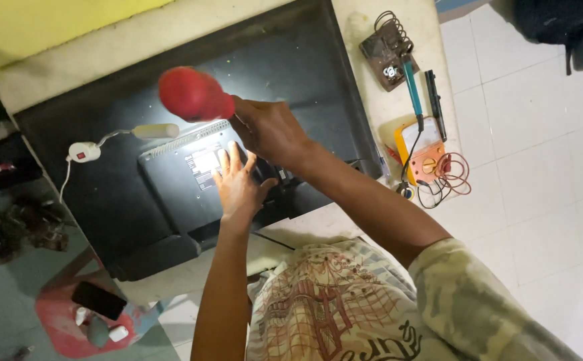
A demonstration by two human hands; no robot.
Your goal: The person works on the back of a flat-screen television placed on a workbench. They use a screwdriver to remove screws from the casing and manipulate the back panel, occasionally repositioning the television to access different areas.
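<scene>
A flat black television (291,73) lies face down on a pale table, its raised back cover lit by a small lamp. My left hand (238,184) rests flat, fingers spread, on the back cover beside a white label (204,162). My right hand (268,127) is above it, closed around a screwdriver whose thick red handle (192,95) points up toward the camera. The screwdriver's tip is hidden behind my hand.
A white flexible lamp with a red switch (85,152) lies on the television's left. At the table's right end sit an orange multimeter (419,150) with coiled leads, a blue-handled soldering iron (411,90) and a soldering stand (386,50). A red stool (71,327) holding a black phone (97,299) stands lower left.
</scene>
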